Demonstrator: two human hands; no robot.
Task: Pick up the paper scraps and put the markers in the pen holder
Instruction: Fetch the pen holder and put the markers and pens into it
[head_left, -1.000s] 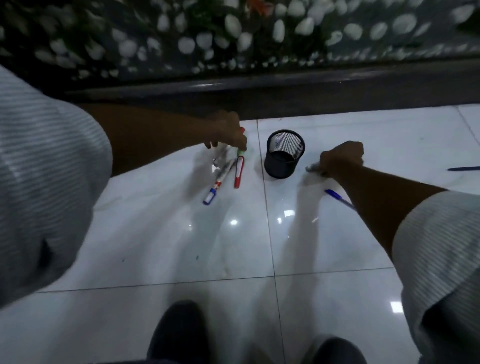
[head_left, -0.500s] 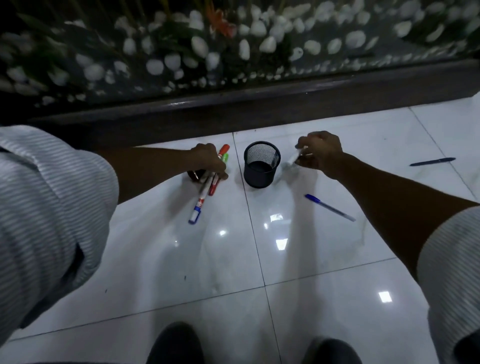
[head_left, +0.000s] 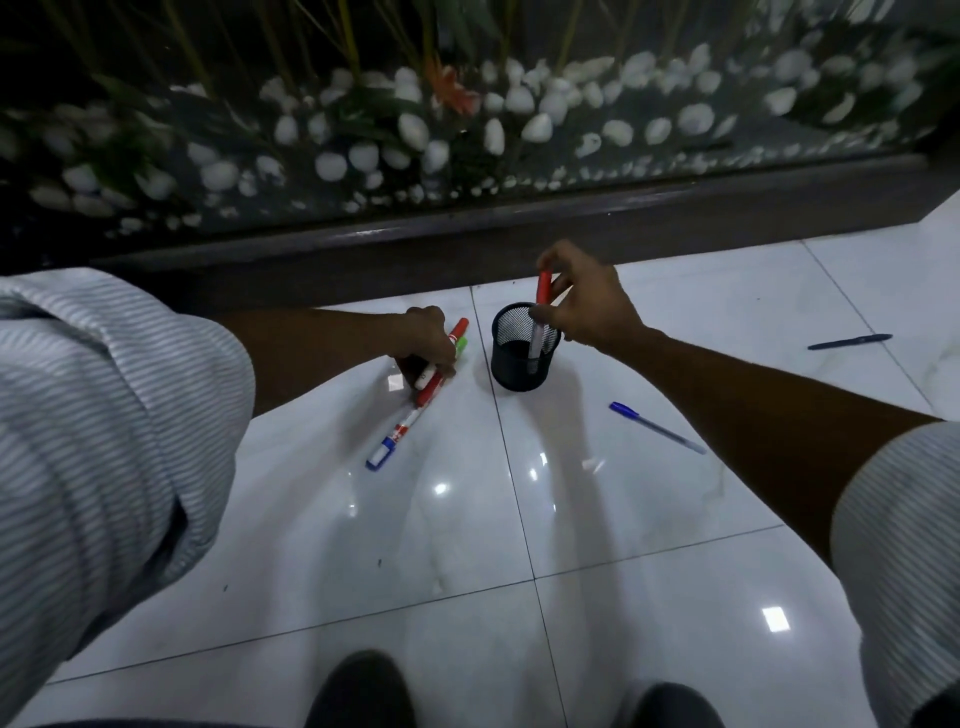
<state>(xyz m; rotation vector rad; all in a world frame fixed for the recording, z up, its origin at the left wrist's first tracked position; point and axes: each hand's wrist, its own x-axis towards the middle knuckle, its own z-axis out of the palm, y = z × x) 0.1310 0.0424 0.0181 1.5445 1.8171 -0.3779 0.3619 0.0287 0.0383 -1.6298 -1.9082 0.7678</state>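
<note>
Right hand (head_left: 587, 306): clenched around a red-capped marker (head_left: 540, 317), held nearly upright with its white lower end down inside the pen holder and the red cap sticking up above the rim.
Pen holder (head_left: 524, 348): black mesh cup standing upright on the floor, just right of a tile seam and near the dark plinth behind it.
Left hand (head_left: 431, 338): closed on a bundle of markers (head_left: 441, 364), a red cap and a green cap poking out past the fingers toward the holder; the lower ends touch the floor.
Blue-capped marker (head_left: 392, 441): lying flat on the floor, slanted, its upper end just beside the bundle, blue cap pointing toward the person.
Blue pen (head_left: 657, 428): flat on the floor right of the holder, partly beside the right forearm, well apart from the cup.
Dark pen (head_left: 849, 341): flat on the floor far to the right, near another tile seam.
Floor (head_left: 649, 545): glossy white tiles with light glints; the stretch between the holder and the shoes (head_left: 363, 691) is bare.
Far edge: a dark raised plinth (head_left: 519, 239) runs across behind the hands, with white pebbles (head_left: 415, 130) and plants behind glass above it.
Paper scraps: none that I can make out.
</note>
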